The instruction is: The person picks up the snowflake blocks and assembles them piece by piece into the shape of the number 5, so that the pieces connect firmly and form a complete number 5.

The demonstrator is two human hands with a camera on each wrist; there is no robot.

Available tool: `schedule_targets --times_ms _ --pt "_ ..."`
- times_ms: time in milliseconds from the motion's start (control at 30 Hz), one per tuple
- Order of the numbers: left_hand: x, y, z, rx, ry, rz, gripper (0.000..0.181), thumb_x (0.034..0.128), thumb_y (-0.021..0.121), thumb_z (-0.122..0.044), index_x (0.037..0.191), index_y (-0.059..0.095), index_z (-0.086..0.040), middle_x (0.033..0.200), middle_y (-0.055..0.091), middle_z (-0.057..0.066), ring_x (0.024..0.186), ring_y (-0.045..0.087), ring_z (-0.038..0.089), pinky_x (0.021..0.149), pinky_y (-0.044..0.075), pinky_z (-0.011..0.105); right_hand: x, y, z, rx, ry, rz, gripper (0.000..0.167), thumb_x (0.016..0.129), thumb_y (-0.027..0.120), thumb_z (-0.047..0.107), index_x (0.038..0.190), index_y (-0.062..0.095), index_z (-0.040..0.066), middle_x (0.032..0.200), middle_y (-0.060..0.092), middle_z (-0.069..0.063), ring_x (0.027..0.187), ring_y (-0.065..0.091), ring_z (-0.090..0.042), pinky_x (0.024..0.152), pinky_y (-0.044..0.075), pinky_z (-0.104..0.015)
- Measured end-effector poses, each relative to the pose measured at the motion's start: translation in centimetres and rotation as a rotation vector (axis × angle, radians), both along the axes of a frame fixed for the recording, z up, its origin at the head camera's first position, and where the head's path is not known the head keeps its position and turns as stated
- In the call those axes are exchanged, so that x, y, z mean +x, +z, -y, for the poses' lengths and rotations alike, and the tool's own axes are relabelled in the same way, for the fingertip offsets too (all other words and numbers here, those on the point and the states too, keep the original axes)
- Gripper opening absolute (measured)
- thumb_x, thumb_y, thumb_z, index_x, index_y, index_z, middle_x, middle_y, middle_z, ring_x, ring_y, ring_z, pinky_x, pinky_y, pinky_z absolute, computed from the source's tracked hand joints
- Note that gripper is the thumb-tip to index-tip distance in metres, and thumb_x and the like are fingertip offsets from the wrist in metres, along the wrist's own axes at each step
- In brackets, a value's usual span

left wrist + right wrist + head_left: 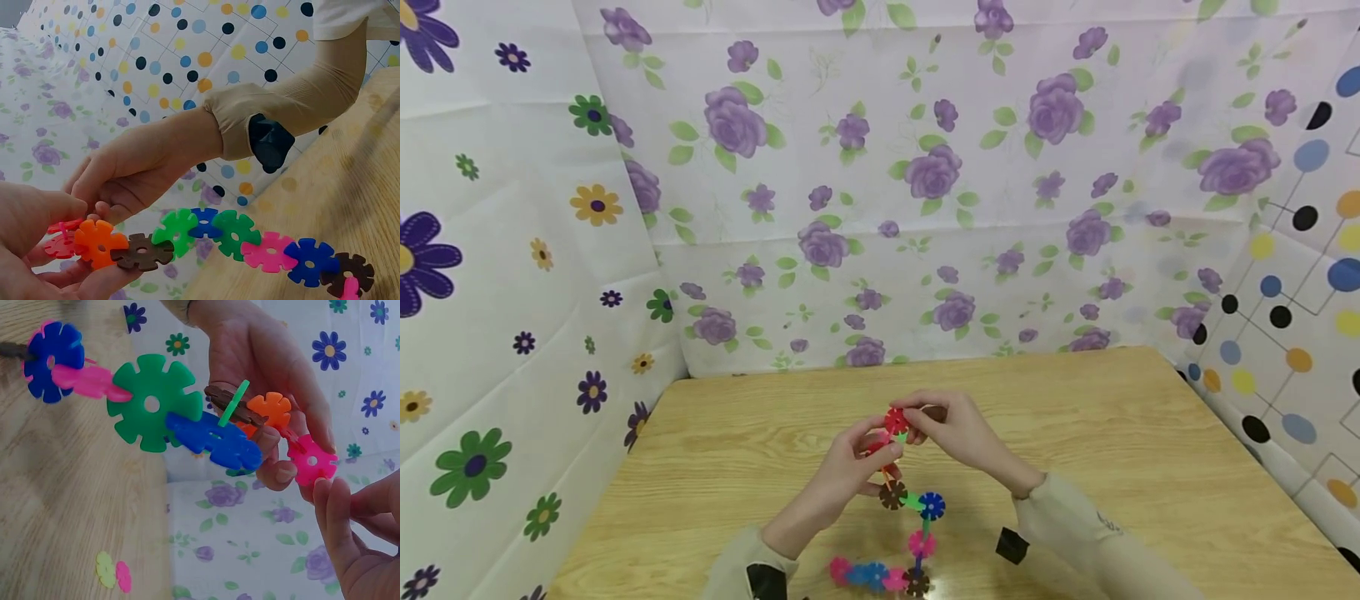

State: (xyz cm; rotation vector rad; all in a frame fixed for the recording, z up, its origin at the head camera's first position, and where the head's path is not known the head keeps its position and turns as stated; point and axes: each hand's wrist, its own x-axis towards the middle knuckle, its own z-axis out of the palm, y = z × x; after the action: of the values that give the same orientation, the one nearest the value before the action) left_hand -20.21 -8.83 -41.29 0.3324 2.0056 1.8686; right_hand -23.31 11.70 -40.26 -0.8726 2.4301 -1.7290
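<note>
A chain of notched plastic snowflake discs hangs from the person's left hand, which pinches its upper end by the red and pink discs. An orange disc and a brown disc follow close to the left fingers. Opposite, the right hand pinches the red disc at the chain's top between thumb and fingers. In the right wrist view, both hands' fingertips meet at a pink disc. Below, a blue disc and a lower pink disc lead down to another brown disc.
The chain's far end, with a pink disc, stretches left near the front of the wooden table. A loose yellow disc and a small pink disc lie on the wood. Flowered cloth hangs behind the table.
</note>
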Motion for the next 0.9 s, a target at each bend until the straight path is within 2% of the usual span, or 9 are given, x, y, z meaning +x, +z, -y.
schedule_targets --times_ms 100,267,367,600,800,900 --pt "0.0 0.0 -0.1 0.016 0.005 0.005 0.065 0.094 0.063 -0.034 0.147 0.034 -0.01 0.116 0.064 0.008 0.081 0.066 0.012 0.062 0.057 0.031 0.0 0.4 -0.1 0.023 0.022 -0.01 0.027 0.1 0.054 0.017 0.123 0.065 0.007 0.099 0.071 -0.013 0.069 0.065 -0.014 0.064 0.057 -0.029" --pt "0.1 0.1 0.0 0.041 0.0 0.009 0.061 0.0976 0.056 -0.036 0.148 0.031 -0.015 0.101 0.066 0.0 0.08 0.066 0.012 0.056 0.052 0.027 -0.1 0.7 -0.3 0.047 0.052 -0.024 0.028 0.1 0.054 0.016 0.125 0.064 0.008 0.104 0.07 -0.013 0.069 0.063 -0.01 0.063 0.055 -0.027" --pt "0.1 0.1 0.2 0.048 0.029 -0.007 0.056 0.0979 0.055 -0.039 0.146 0.033 -0.021 0.096 0.066 -0.003 0.079 0.066 0.011 0.055 0.051 0.027 -0.6 0.4 -0.5 0.063 0.06 -0.046 0.03 0.1 0.053 0.019 0.127 0.063 0.009 0.105 0.069 -0.013 0.069 0.063 -0.009 0.063 0.055 -0.028" --pt "0.0 0.3 0.9 0.067 0.125 -0.035 0.044 0.0983 0.054 -0.038 0.139 0.038 -0.04 0.089 0.068 -0.005 0.075 0.065 0.013 0.052 0.051 0.028 -2.9 -1.8 -1.9 0.121 0.047 -0.016 0.029 0.101 0.052 0.022 0.124 0.064 0.009 0.103 0.068 -0.01 0.074 0.064 -0.014 0.067 0.057 -0.035" --pt "-0.2 0.6 1.5 0.086 0.143 -0.049 0.041 0.099 0.053 -0.037 0.138 0.041 -0.04 0.084 0.069 -0.006 0.074 0.065 0.012 0.049 0.049 0.025 -5.2 -4.3 -3.5 0.224 0.01 -0.003 0.024 0.1 0.052 0.017 0.116 0.068 0.007 0.105 0.07 -0.014 0.075 0.066 -0.016 0.066 0.057 -0.039" --pt "-0.2 0.7 1.7 0.113 0.162 -0.054 0.039 0.0989 0.054 -0.035 0.136 0.043 -0.04 0.085 0.068 -0.004 0.074 0.065 0.012 0.049 0.05 0.024 -6.2 -5.5 -4.2 0.267 -0.025 0.021 0.023 0.099 0.053 0.012 0.114 0.068 0.003 0.109 0.069 -0.02 0.078 0.067 -0.025 0.065 0.057 -0.033"
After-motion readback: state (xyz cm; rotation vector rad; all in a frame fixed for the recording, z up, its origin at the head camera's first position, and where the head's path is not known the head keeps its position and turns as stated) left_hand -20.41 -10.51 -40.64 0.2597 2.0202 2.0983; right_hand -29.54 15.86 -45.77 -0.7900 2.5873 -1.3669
